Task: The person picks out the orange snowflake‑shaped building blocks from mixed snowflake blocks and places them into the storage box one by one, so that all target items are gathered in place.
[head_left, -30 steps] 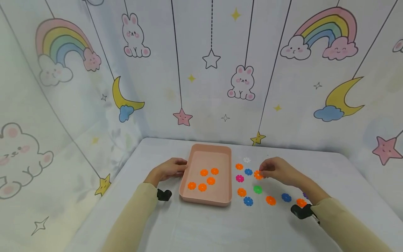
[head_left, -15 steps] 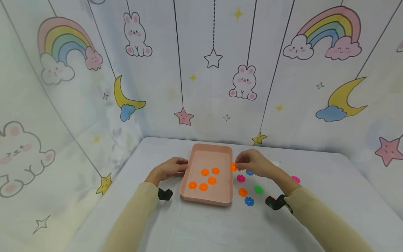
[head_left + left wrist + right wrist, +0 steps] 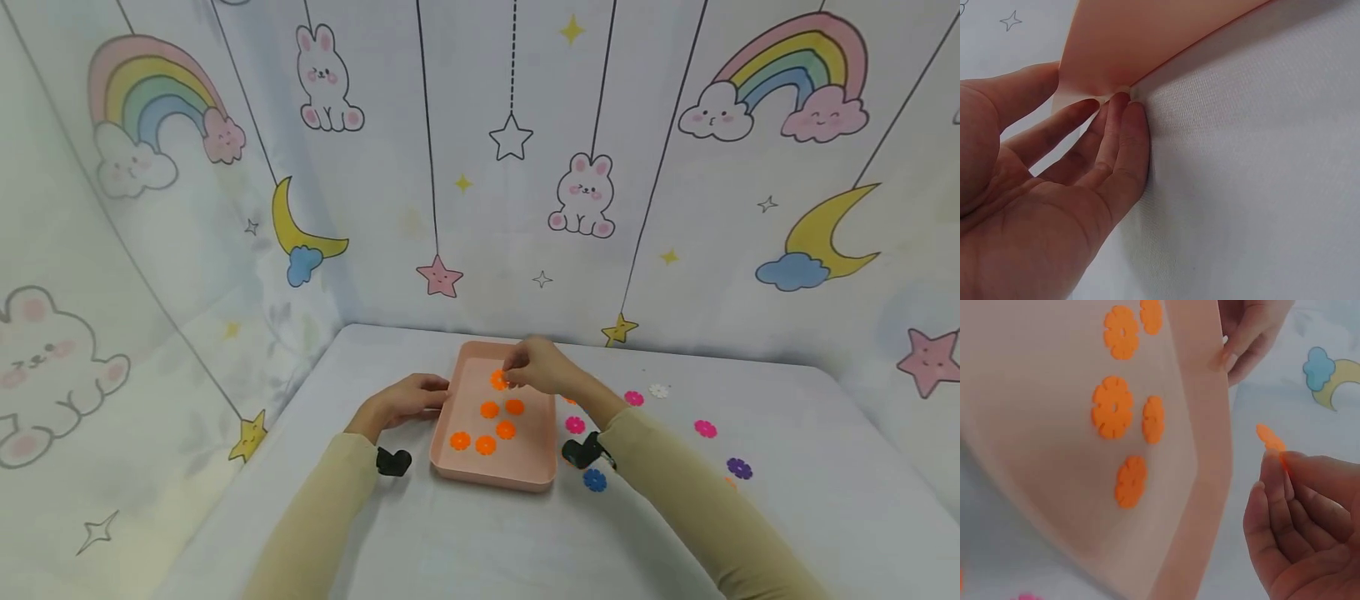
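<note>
My right hand (image 3: pixel 545 367) pinches an orange flower-shaped plastic disc (image 3: pixel 498 380) between thumb and fingertip, above the far part of a shallow pink tray (image 3: pixel 491 478). In the right wrist view this held disc (image 3: pixel 1270 436) is tilted, seen nearly edge-on. Several matching orange discs (image 3: pixel 506 430) lie flat and apart on the tray's floor. At the tray's left side, my left hand (image 3: pixel 405 400) touches the outer wall. The left wrist view shows its thumb and extended fingertips (image 3: pixel 1135 119) against that wall, near the tablecloth.
Right of the tray, loose discs lie on the white tablecloth: pink (image 3: pixel 575 425), blue (image 3: pixel 595 480), white (image 3: pixel 658 391) and purple (image 3: pixel 739 468). My right forearm hides others. A printed curtain (image 3: pixel 480 208) stands behind the table.
My right hand has moved left from the loose discs, carrying an orange disc over the tray's right wall. The left hand has stayed at the tray's left side.
</note>
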